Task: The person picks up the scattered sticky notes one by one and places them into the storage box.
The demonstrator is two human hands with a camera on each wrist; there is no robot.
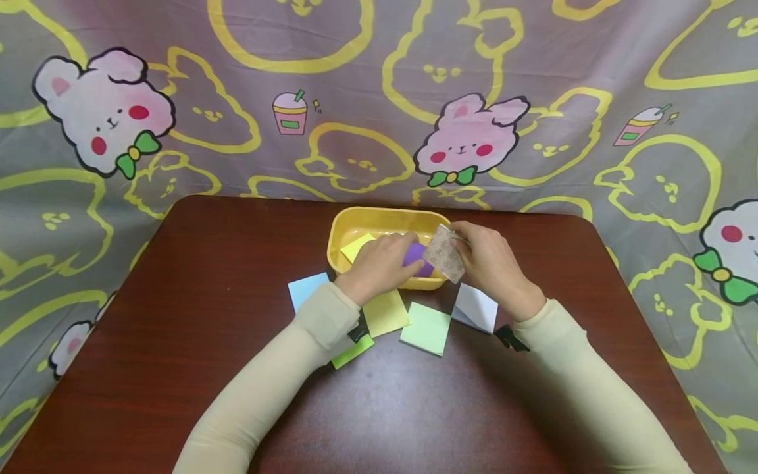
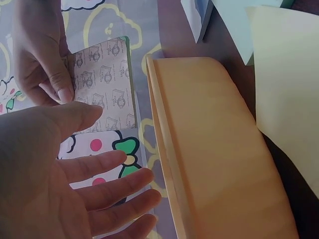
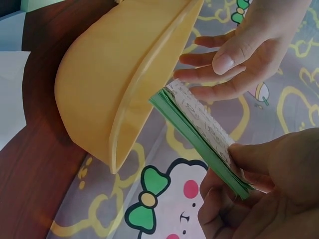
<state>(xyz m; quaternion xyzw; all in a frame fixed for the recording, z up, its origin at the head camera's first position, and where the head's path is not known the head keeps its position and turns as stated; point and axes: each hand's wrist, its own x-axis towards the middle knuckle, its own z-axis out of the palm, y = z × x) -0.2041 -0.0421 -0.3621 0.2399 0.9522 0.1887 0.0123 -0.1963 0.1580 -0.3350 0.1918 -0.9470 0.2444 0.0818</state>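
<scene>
My right hand (image 1: 494, 263) pinches a pad of green sticky notes (image 3: 199, 142) between thumb and fingers, above the right end of a yellow plastic bin (image 1: 429, 284). The pad's printed pale backing (image 2: 105, 82) faces my left hand. Over the bin, my left hand (image 1: 381, 260) has its fingers spread and fairly straight, holding nothing, with the fingertips a little short of the pad in the right wrist view. Inside the bin, a purple thing (image 1: 419, 253) is partly hidden by my left hand and the pad. A yellow note pad (image 1: 355, 247) also lies in there.
In front of the bin on the brown table (image 1: 195, 316) lie a blue pad (image 1: 308, 289), a yellow pad (image 1: 386, 314), a pale green pad (image 1: 426, 329), a white pad (image 1: 476, 308) and a bright green pad (image 1: 353, 352). A patterned curtain (image 1: 367, 99) hangs behind.
</scene>
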